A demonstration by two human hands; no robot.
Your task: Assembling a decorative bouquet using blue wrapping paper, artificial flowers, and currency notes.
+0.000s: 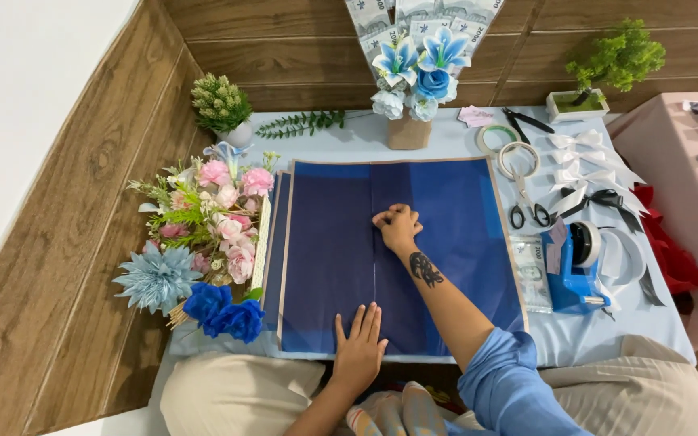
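A dark blue wrapping sheet (446,242) with a tan border lies flat on the pale blue mat (349,137), with a vertical crease down its middle. My right hand (397,224) is curled into a fist and presses on that crease near the sheet's centre. At the near edge my left hand (359,343) rests flat, fingers together, on the same sheet. More sheets of the same kind (275,242) stick out at the left under the top one.
Artificial pink and blue flowers (203,242) are piled at the left. A banknote-and-blue-flower bouquet (415,73) stands at the back. To the right are scissors (527,206), tape rolls (519,153), white bows (579,157), a blue tape dispenser (573,270) and a small potted plant (599,77).
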